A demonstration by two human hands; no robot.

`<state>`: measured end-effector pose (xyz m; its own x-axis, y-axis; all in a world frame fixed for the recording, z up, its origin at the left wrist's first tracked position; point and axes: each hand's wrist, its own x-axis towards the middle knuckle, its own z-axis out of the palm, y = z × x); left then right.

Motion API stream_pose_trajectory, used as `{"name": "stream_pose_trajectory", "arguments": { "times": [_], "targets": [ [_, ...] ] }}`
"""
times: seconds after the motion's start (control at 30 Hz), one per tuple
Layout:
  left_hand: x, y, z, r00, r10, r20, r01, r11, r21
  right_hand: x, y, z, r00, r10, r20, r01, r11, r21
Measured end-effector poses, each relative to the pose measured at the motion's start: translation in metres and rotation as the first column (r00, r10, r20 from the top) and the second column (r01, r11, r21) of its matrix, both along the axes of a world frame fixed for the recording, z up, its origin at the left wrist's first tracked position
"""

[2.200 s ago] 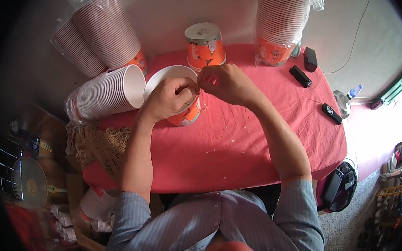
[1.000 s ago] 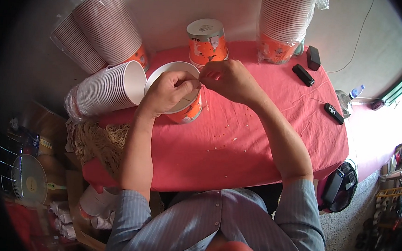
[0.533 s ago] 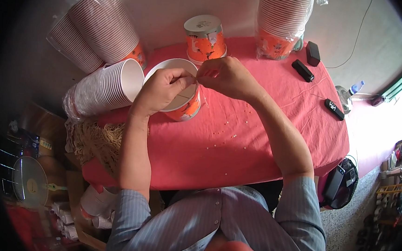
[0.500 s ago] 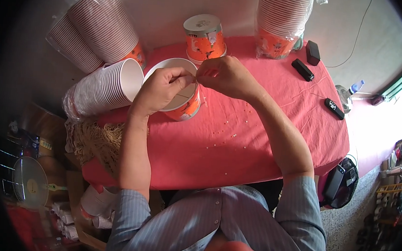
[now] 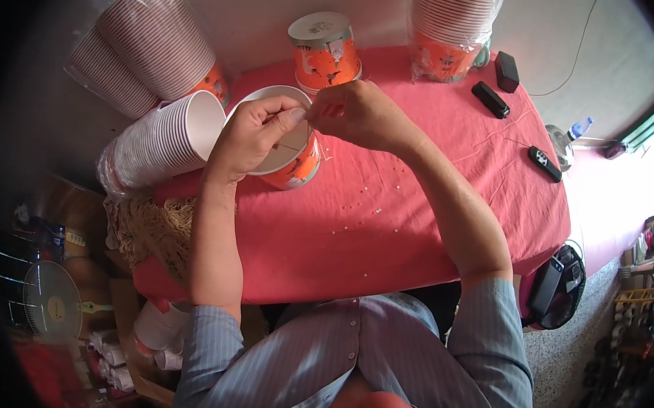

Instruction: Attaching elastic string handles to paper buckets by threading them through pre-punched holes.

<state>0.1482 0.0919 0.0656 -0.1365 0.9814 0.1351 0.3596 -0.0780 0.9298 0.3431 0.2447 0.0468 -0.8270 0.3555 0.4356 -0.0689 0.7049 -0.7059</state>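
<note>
My left hand [image 5: 250,136] and my right hand [image 5: 367,116] meet fingertip to fingertip over the right rim of a paper bucket [image 5: 298,178], white inside with an orange printed wall. Both hands are closed in a pinch on what looks like a thin cord, mostly hidden by the fingers. A short tan strand [image 5: 288,147] shows inside the bucket. The bucket stands upright on a red tablecloth [image 5: 322,268]. By my left forearm lies a tangled heap of tan cords [image 5: 162,227]. Small pale and reddish beads [image 5: 378,211] are scattered right of the bucket.
Left of the bucket lies a nested stack of paper buckets [image 5: 157,143]; taller wrapped stacks [image 5: 153,36] lean behind it. An upside-down bucket [image 5: 326,58] stands at the back, near another wrapped stack [image 5: 447,57]. Several black objects, including a black box [image 5: 506,72], sit at the right.
The view has shifted slightly, so the table items sit a little higher and to the left. Both hands stay pinched together at the bucket's rim, with only small finger movement.
</note>
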Motion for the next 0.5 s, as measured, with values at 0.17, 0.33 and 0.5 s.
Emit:
{"name": "stream_pose_trajectory", "arguments": {
  "times": [0.17, 0.33, 0.5],
  "targets": [
    [0.0015, 0.0015, -0.0008, 0.998, -0.004, 0.056, 0.003, 1.0, 0.015, 0.0012, 0.0016, 0.0004, 1.0, 0.003, -0.004, -0.003, 1.0, 0.003],
    [0.0021, 0.0005, 0.0007, 0.997, 0.003, 0.072, -0.005, 1.0, 0.019, 0.0012, 0.0061, 0.0019, 0.999, 0.046, -0.015, -0.046, 0.999, 0.008],
    [0.0044, 0.0015, -0.0009, 0.998, 0.023, 0.061, -0.025, 0.999, 0.035, 0.0041, 0.0046, 0.007, 0.998, 0.058, 0.015, -0.058, 0.997, -0.048]
  ]
}}
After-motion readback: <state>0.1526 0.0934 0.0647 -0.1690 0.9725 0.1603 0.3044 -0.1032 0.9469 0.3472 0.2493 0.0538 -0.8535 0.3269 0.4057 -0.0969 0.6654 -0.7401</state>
